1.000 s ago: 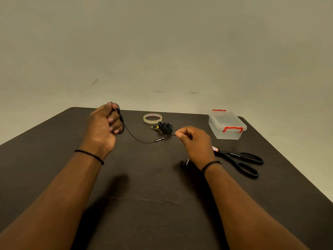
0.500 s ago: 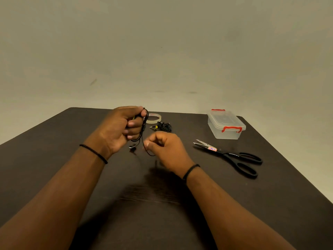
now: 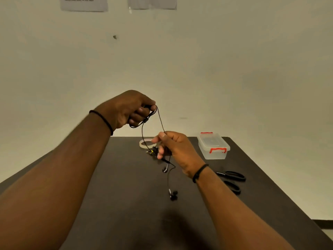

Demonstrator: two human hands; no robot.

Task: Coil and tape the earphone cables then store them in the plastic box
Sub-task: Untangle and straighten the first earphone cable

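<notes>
My left hand (image 3: pixel 132 109) is raised above the table's far edge and grips several loops of a black earphone cable (image 3: pixel 160 120). From there the cable runs down to my right hand (image 3: pixel 175 147), which pinches it between thumb and fingers. Below that hand the cable hangs to the earbuds (image 3: pixel 173 194) lying on the dark table (image 3: pixel 126 204). A second, bundled black earphone (image 3: pixel 153 151) lies behind my right hand, partly hidden. A tape roll (image 3: pixel 144 143) lies flat beside it. The clear plastic box (image 3: pixel 213 146) with red latches stands closed at the far right.
Black scissors (image 3: pixel 232 181) lie on the table to the right of my right wrist, in front of the box. The table's far edge meets a plain wall with two paper sheets (image 3: pixel 83 4) high up.
My left hand has risen with the loops. My right hand has moved right along the cable and drawn a length taut. The camera has tilted up.
</notes>
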